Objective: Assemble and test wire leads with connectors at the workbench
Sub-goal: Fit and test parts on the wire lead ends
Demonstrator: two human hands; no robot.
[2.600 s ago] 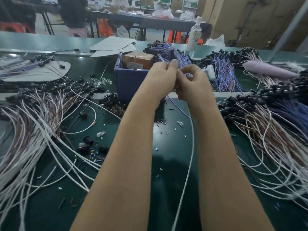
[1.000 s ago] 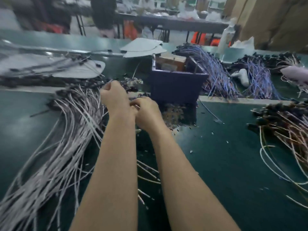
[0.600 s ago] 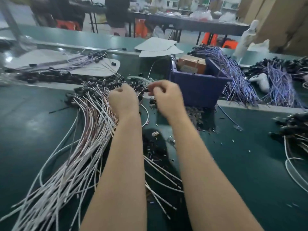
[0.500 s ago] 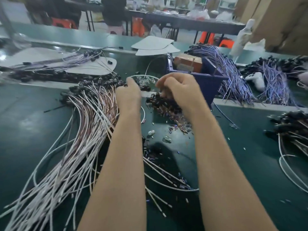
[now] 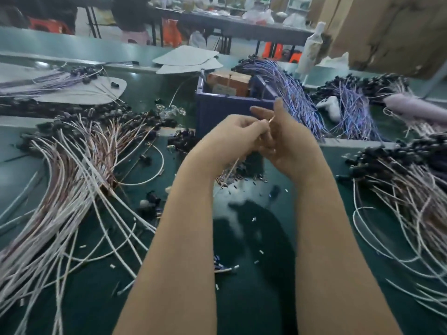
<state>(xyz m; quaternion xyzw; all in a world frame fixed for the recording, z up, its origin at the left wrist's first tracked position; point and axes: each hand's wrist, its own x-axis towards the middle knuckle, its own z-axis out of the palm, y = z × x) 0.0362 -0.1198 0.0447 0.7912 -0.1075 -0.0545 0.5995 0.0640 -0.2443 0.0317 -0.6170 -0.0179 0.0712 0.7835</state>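
Nearest, two bare forearms rise from the lower edge over the dark green bench (image 5: 246, 298), strewn with small cut bits. Left hand (image 5: 232, 139): fingers closed, pinching a thin wire lead (image 5: 266, 125) whose copper-coloured tip pokes up between the hands; the lead trails down below the wrist. Right hand (image 5: 287, 141): palm turned toward the left hand, fingers loosely spread and touching the lead's tip; whether it grips is unclear. Left of the arms: fanned bundle of white and pink leads (image 5: 72, 189) with black connectors at the far ends. Right: a similar bundle (image 5: 406, 189). Behind the hands: blue bin (image 5: 222, 110) holding a brown box (image 5: 229, 81). Beyond it: purple leads (image 5: 290, 93). Farthest: another worktable, blurred.
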